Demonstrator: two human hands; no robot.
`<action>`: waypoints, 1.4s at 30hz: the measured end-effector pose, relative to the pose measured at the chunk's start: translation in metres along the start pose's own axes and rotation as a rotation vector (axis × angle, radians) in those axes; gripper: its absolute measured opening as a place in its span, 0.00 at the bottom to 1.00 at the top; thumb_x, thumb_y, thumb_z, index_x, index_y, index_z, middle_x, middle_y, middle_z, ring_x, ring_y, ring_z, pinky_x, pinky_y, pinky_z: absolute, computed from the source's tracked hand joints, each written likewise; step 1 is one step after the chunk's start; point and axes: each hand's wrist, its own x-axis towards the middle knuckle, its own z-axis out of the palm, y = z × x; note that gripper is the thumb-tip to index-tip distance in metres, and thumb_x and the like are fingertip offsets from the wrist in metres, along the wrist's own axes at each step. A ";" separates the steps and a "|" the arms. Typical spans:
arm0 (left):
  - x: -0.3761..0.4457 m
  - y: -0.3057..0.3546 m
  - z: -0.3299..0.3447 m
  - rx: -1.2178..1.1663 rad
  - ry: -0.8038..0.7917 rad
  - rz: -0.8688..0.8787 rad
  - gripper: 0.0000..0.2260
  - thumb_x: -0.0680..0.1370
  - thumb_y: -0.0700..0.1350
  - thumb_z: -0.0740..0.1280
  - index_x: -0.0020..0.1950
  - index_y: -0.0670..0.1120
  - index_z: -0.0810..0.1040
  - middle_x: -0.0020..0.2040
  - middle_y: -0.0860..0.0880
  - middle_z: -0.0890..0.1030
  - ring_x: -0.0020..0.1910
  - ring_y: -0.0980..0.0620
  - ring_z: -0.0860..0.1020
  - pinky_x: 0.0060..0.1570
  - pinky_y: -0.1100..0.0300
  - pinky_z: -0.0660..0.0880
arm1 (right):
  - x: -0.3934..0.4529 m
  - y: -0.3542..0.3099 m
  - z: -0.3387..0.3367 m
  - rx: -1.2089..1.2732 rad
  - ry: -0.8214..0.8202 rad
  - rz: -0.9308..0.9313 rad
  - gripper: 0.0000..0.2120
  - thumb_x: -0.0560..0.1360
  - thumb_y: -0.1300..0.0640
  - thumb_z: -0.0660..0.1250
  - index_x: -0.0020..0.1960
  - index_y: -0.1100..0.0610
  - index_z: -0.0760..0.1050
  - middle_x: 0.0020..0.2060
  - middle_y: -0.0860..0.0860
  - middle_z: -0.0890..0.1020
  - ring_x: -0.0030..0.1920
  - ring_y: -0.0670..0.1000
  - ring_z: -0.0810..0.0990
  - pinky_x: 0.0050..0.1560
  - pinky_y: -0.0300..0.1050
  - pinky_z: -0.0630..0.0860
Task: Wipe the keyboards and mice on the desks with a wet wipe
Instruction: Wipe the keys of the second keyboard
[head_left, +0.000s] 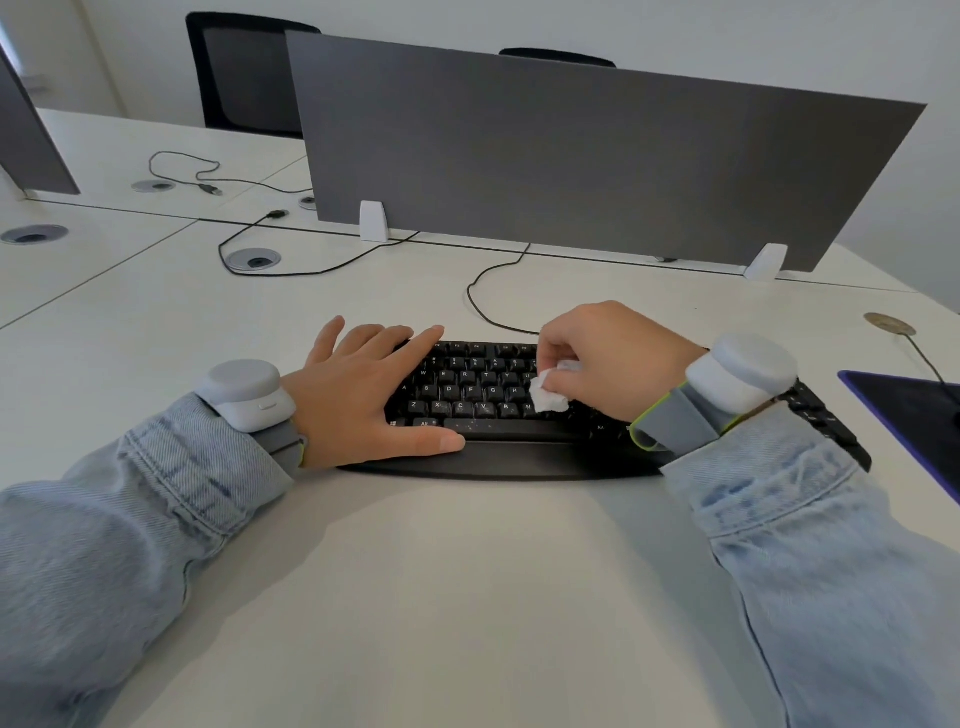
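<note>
A black keyboard (470, 395) with a wrist rest lies on the white desk (441, 571) in front of me. My left hand (366, 395) rests flat on the keyboard's left end, fingers spread and thumb along the front edge. My right hand (608, 358) pinches a crumpled white wet wipe (546, 394) and presses it on the keys near the middle of the board. The keyboard's right part is hidden under my right wrist and sleeve. No mouse is in view.
A grey divider panel (597, 156) stands behind the keyboard. A dark mouse pad (909, 415) lies at the right edge with a cable across it. Black cables (483, 306) and round cable ports (254, 258) lie on the desk's far left. Black chairs stand beyond.
</note>
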 end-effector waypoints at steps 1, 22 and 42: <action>0.000 0.000 0.000 -0.004 0.000 0.000 0.53 0.63 0.84 0.45 0.82 0.58 0.42 0.78 0.54 0.58 0.79 0.51 0.51 0.78 0.40 0.39 | -0.001 0.003 -0.002 -0.002 0.027 0.021 0.03 0.75 0.55 0.65 0.43 0.49 0.75 0.36 0.40 0.72 0.44 0.48 0.73 0.36 0.38 0.64; 0.001 0.000 0.000 0.006 -0.013 -0.009 0.54 0.62 0.84 0.44 0.82 0.58 0.41 0.79 0.55 0.57 0.79 0.51 0.51 0.78 0.40 0.40 | -0.005 -0.011 0.001 0.005 -0.022 -0.042 0.05 0.75 0.57 0.65 0.44 0.51 0.79 0.35 0.41 0.73 0.42 0.46 0.72 0.36 0.36 0.64; 0.001 0.000 0.001 -0.003 0.006 -0.006 0.54 0.62 0.84 0.45 0.82 0.58 0.42 0.78 0.55 0.58 0.79 0.50 0.52 0.78 0.40 0.40 | 0.000 -0.012 0.011 0.159 0.176 0.020 0.01 0.74 0.54 0.66 0.44 0.51 0.76 0.34 0.41 0.73 0.40 0.46 0.72 0.35 0.33 0.64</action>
